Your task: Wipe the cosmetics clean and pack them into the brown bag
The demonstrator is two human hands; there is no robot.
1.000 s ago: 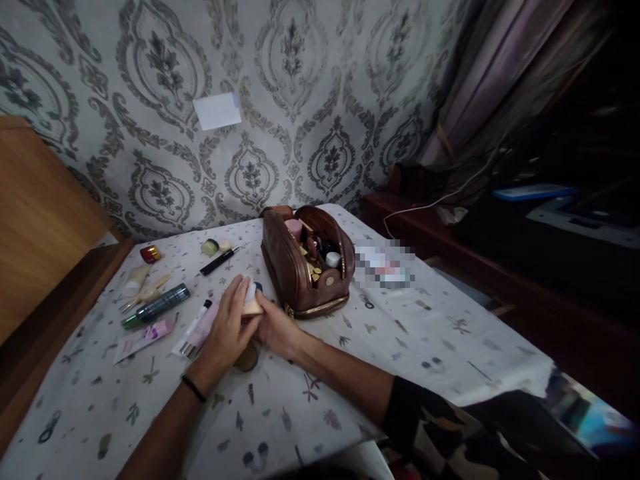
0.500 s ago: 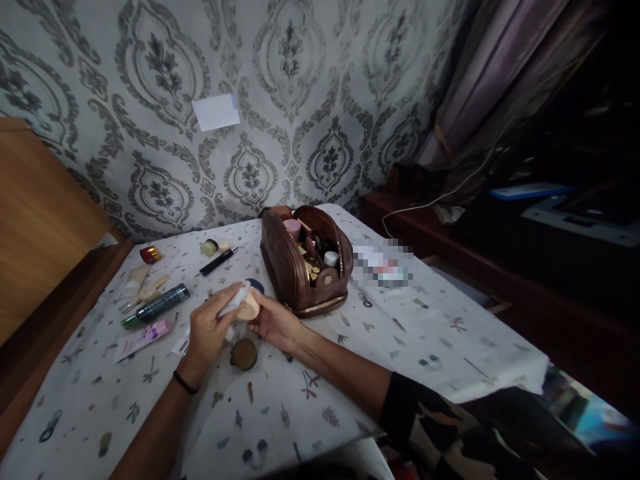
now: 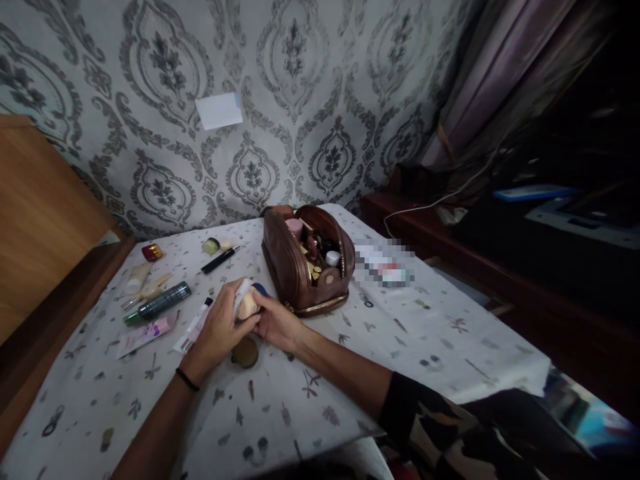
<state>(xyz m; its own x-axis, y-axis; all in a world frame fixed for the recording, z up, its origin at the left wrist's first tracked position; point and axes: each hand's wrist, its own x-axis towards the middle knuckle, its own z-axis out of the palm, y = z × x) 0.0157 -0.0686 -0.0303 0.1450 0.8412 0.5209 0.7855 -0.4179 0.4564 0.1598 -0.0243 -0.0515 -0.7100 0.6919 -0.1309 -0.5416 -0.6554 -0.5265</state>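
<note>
My left hand [image 3: 220, 325] is closed around a crumpled white wipe [image 3: 242, 291], which lies against a small beige rounded cosmetic piece [image 3: 248, 307]. On the other side, my right hand [image 3: 278, 324] grips that beige piece between thumb and fingers. Its exact kind is hard to make out. Just behind my fingers a dark blue round item [image 3: 260, 289] shows in part. Below my hands a round brown compact-like disc [image 3: 245, 352] lies on the table. An open brown cosmetic bag [image 3: 283, 267], filled with small items, stands to the right.
Left on the patterned tablecloth [image 3: 300, 427] lie a pink tube [image 3: 150, 335], a dark green bottle [image 3: 163, 301], a beige tube [image 3: 137, 277], a clear slim package [image 3: 193, 329], a black pen-like item [image 3: 219, 261], a green-lidded jar [image 3: 211, 246] and a red-gold jar [image 3: 151, 252].
My left hand has turned and closed further over the beige piece, with the wipe now wrapped against its side. The clear package beside it shows more fully.
</note>
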